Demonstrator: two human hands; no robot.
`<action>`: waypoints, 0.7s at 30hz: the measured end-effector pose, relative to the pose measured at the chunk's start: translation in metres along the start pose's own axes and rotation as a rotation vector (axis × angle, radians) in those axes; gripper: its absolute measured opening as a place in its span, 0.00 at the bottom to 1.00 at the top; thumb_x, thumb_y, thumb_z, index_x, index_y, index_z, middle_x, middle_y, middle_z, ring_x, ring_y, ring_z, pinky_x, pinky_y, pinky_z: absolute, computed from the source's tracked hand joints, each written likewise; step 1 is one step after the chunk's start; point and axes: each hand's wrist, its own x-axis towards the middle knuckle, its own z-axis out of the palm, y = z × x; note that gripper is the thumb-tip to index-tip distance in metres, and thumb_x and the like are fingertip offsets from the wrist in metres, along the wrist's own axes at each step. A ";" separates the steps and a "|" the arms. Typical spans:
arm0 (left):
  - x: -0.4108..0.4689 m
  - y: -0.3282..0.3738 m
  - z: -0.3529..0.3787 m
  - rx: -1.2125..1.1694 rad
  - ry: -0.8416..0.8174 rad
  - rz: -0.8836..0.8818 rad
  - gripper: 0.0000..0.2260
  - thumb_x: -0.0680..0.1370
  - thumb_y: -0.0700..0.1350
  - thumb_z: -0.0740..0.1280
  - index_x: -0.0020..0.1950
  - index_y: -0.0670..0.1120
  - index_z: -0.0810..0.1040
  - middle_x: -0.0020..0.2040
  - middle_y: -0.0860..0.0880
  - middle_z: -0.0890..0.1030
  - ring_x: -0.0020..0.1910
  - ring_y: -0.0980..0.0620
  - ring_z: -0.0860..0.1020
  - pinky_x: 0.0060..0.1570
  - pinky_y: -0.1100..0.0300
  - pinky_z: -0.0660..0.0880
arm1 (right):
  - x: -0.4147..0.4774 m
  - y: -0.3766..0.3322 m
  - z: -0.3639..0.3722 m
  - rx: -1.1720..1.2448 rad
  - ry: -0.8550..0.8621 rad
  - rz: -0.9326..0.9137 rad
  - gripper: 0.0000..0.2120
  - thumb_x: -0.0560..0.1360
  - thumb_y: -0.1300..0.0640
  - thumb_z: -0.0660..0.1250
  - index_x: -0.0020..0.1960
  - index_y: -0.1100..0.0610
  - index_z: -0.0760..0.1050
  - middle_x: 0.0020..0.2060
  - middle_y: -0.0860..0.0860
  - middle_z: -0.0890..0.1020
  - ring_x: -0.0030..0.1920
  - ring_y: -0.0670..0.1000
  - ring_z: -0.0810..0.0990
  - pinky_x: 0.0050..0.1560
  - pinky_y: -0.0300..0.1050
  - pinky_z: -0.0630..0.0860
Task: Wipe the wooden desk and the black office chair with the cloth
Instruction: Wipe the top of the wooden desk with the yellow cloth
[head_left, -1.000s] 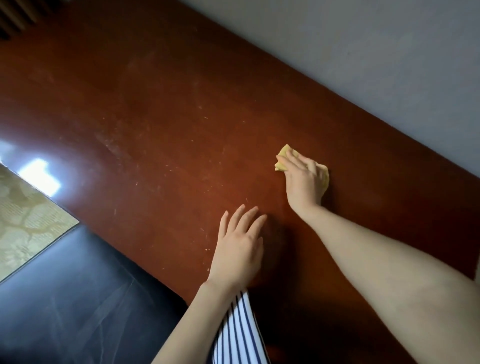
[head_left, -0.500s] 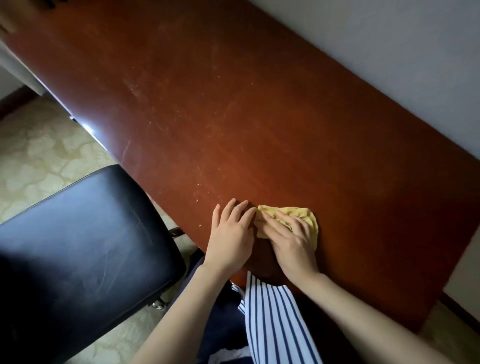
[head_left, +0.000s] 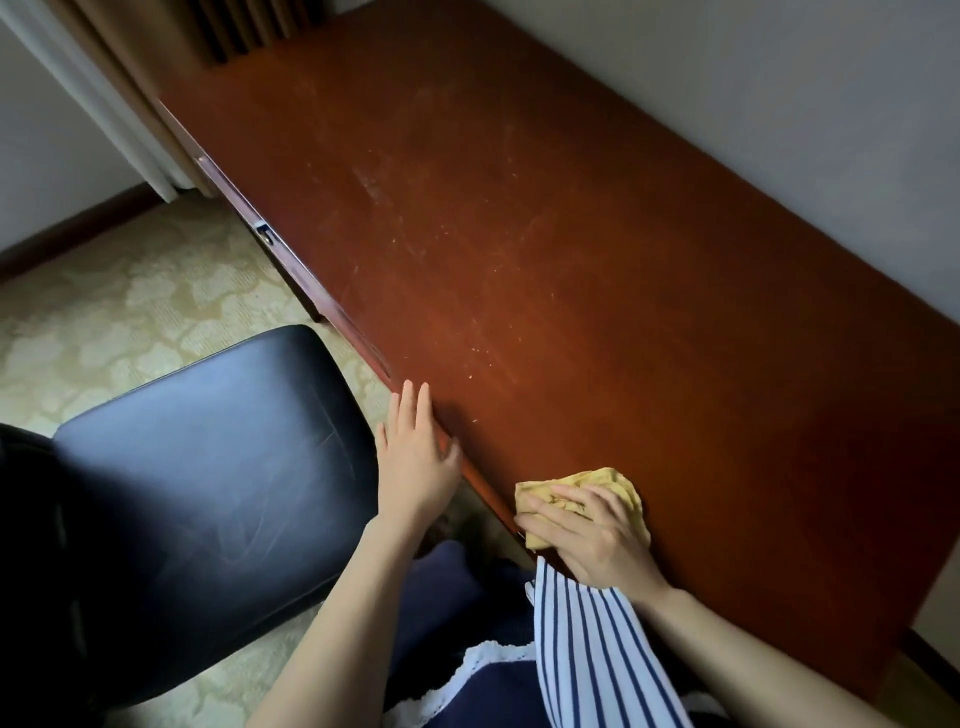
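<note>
Yellow cloth (head_left: 587, 491) under my right hand (head_left: 597, 540), fingers spread pressing it at counter (head_left: 571, 260) edge, left hand (head_left: 415, 462) flat, fingers straight beside it.

The right hand (head_left: 592, 535) hides much of the cloth (head_left: 582, 486) (yellow), and the chair (head_left: 208, 493) runs off-frame.

Right hand (head_left: 592, 540) presses yellow cloth (head_left: 582, 488) on desk (head_left: 571, 270) edge; left hand (head_left: 415, 462) flat.
</note>
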 end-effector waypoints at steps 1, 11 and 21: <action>0.002 -0.007 -0.004 -0.009 -0.024 -0.011 0.31 0.79 0.46 0.61 0.78 0.44 0.49 0.79 0.46 0.47 0.77 0.48 0.45 0.73 0.50 0.44 | 0.006 -0.002 0.001 0.033 -0.026 0.005 0.18 0.72 0.59 0.63 0.59 0.46 0.80 0.62 0.41 0.78 0.58 0.49 0.73 0.57 0.49 0.66; 0.016 -0.067 -0.038 -0.028 -0.200 0.059 0.30 0.80 0.45 0.59 0.78 0.46 0.47 0.79 0.48 0.48 0.77 0.49 0.44 0.74 0.51 0.45 | 0.100 -0.028 0.023 0.124 -0.110 0.220 0.27 0.66 0.68 0.73 0.61 0.48 0.79 0.61 0.44 0.78 0.57 0.53 0.76 0.58 0.51 0.67; 0.024 -0.099 -0.047 -0.157 -0.189 -0.074 0.30 0.80 0.44 0.62 0.78 0.46 0.51 0.78 0.48 0.53 0.77 0.47 0.49 0.74 0.50 0.49 | 0.196 -0.033 0.051 0.121 -0.194 0.223 0.24 0.70 0.67 0.70 0.63 0.47 0.77 0.65 0.45 0.76 0.60 0.57 0.74 0.58 0.56 0.68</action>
